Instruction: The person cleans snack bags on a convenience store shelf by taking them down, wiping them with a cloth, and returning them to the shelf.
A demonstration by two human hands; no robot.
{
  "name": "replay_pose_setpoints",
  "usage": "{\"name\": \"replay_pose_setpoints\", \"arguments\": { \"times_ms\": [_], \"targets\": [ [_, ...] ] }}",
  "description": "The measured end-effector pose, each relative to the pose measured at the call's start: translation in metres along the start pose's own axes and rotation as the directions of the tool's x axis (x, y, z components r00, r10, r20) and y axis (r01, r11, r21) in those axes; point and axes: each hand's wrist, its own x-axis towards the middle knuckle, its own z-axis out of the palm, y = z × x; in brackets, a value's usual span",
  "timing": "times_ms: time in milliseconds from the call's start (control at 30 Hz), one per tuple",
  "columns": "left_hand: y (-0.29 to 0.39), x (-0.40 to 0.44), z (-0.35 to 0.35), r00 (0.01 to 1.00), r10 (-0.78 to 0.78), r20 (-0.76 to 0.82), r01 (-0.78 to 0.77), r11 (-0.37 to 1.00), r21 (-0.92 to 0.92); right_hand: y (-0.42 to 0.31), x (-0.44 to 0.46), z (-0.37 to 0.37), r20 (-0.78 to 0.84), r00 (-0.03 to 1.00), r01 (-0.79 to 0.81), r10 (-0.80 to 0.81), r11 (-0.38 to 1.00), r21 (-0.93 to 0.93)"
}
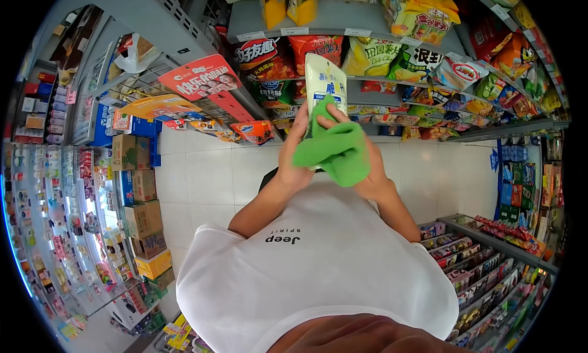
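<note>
In front of my chest, a pale yellow-green snack packet [324, 71] with blue lettering is held upright. My left hand [296, 154] grips the packet along its left edge, its fingers partly behind it. A bright green cloth [338, 152] is bunched in my right hand [369, 163] and lies against the front of the packet, covering its lower part. The right fingers are curled over the cloth near the packet's middle.
Shelves [343, 19] of bagged snacks rise ahead. Hanging red packs [201, 77] jut out at the left, near my hands. Stacked cartons [144, 220] stand on the tiled floor [197, 169] to the left. A low rack [478, 261] sits at the right.
</note>
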Motion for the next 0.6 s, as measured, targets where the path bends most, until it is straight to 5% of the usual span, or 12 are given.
{"name": "replay_pose_setpoints", "arguments": {
  "times_ms": [67, 167, 200, 300, 333, 433, 533, 600],
  "targets": [
    [0.009, 0.0, -0.003, 0.988, 0.09, 0.123, -0.095, 0.995, 0.039, 0.001, 0.001, 0.003, -0.07, 0.992, -0.088, 0.11, 0.962, 0.26],
    [0.012, -0.001, -0.013, 0.981, 0.128, 0.149, -0.141, 0.986, 0.086, 0.007, -0.006, 0.006, -0.104, 0.956, -0.11, 0.275, 0.661, 0.742],
    [0.011, -0.001, -0.013, 0.98, 0.136, 0.142, -0.156, 0.978, 0.142, 0.005, -0.008, 0.006, -0.105, 0.948, -0.135, 0.3, 0.68, 0.721],
    [0.008, 0.006, -0.023, 0.97, 0.127, 0.209, -0.18, 0.949, 0.257, 0.029, -0.035, -0.002, -0.076, 0.968, -0.033, 0.24, 0.422, 0.906],
    [0.007, 0.005, -0.022, 0.972, 0.109, 0.208, -0.157, 0.96, 0.233, 0.028, -0.04, 0.001, -0.121, 0.927, -0.042, 0.354, 0.42, 0.907],
    [0.007, 0.002, -0.022, 0.987, 0.02, 0.159, -0.045, 0.987, 0.154, 0.051, -0.051, -0.002, -0.173, 0.913, -0.094, 0.369, 0.603, 0.792],
    [0.005, 0.003, -0.026, 0.992, 0.122, -0.026, -0.115, 0.979, 0.17, 0.065, -0.064, -0.026, -0.226, 0.881, 0.042, 0.416, 0.408, 0.912],
    [0.014, 0.003, -0.024, 0.977, 0.174, -0.127, -0.15, 0.973, 0.178, 0.058, -0.064, -0.044, -0.363, 0.791, 0.099, 0.492, 0.482, 0.87]
  ]
}}
